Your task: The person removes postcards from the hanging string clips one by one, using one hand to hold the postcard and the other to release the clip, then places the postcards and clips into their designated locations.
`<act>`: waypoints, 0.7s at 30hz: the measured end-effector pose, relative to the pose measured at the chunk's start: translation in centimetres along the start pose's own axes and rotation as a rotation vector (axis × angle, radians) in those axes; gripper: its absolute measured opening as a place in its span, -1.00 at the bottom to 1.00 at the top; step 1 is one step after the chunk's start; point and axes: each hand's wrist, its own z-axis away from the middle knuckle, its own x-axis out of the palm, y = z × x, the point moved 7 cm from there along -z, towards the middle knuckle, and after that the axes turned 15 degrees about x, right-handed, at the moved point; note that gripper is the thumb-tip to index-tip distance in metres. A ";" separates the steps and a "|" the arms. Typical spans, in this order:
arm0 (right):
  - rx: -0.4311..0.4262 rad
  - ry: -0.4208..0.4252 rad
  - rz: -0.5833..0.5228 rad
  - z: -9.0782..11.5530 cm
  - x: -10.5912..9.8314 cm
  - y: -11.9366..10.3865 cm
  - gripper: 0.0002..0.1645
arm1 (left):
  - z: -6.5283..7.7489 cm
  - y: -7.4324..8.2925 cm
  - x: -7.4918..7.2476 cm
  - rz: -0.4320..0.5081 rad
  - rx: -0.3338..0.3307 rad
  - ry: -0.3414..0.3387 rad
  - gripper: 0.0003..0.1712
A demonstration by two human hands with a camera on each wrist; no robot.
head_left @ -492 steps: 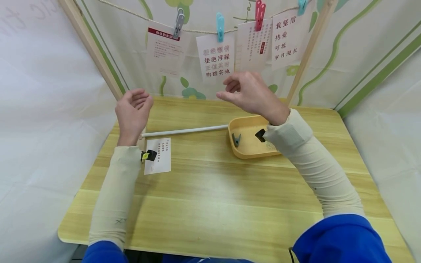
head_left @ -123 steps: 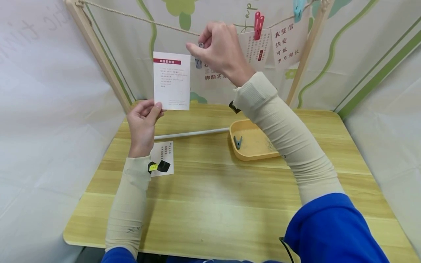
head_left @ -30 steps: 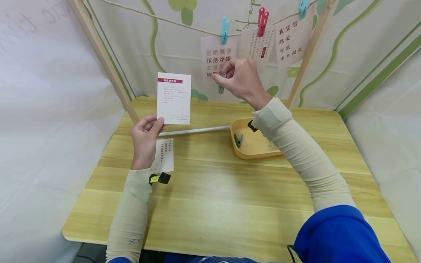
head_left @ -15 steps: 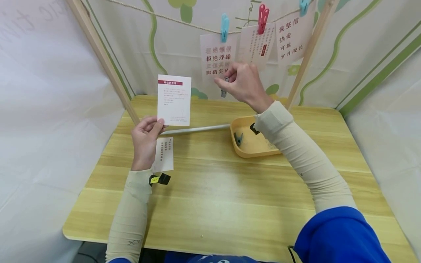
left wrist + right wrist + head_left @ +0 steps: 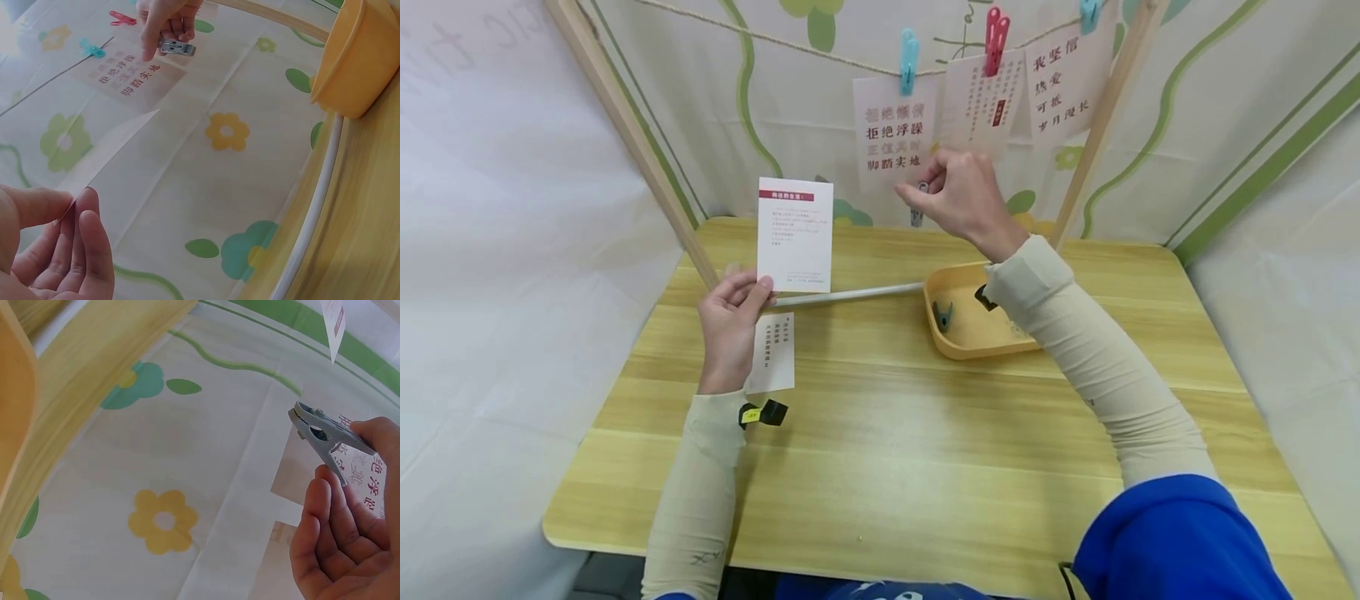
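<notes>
My left hand (image 5: 732, 329) pinches the lower left corner of a white card (image 5: 795, 250) with a dark red title band, held upright above the table. In the left wrist view the card (image 5: 109, 156) shows nearly edge-on between thumb and fingers. My right hand (image 5: 966, 200) holds a grey clothespin (image 5: 917, 208) between thumb and fingers, in front of the hanging cards. The right wrist view shows this clothespin (image 5: 322, 434) with its jaws pointing away from the hand. On the rope (image 5: 790, 48), a blue clothespin (image 5: 909, 62) carries a printed card (image 5: 887, 125).
A red clothespin (image 5: 997, 42) and another blue clothespin (image 5: 1091, 15) hold two more cards on the rope. On the wooden table (image 5: 865, 450) are a yellow tray (image 5: 977, 350) with a dark clothespin (image 5: 943, 316), a white rod (image 5: 865, 293) and a printed card (image 5: 775, 354). Wooden posts (image 5: 625, 142) flank the rope.
The titled card hung from the rope under the grey clothespin; now my left hand has the card and my right hand the clothespin. Both hands have since lowered away from the rope.
</notes>
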 end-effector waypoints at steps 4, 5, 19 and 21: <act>0.016 -0.013 -0.004 0.1 0.1 0.6 -0.56 | 0.1 -0.1 -0.3 -0.006 -0.002 0.012 -0.88; 0.021 -0.012 -0.004 0.1 0.1 0.7 -0.55 | 0.1 -0.1 -0.4 -0.007 -0.001 0.016 -0.89; 0.043 -0.004 0.015 0.6 -0.1 2.6 -0.53 | 0.7 -0.5 -0.7 -0.085 -0.038 -0.010 -0.84; 0.057 -0.012 0.020 0.6 -0.1 2.9 -0.53 | 0.8 -0.5 -0.6 -0.094 -0.034 -0.013 -0.84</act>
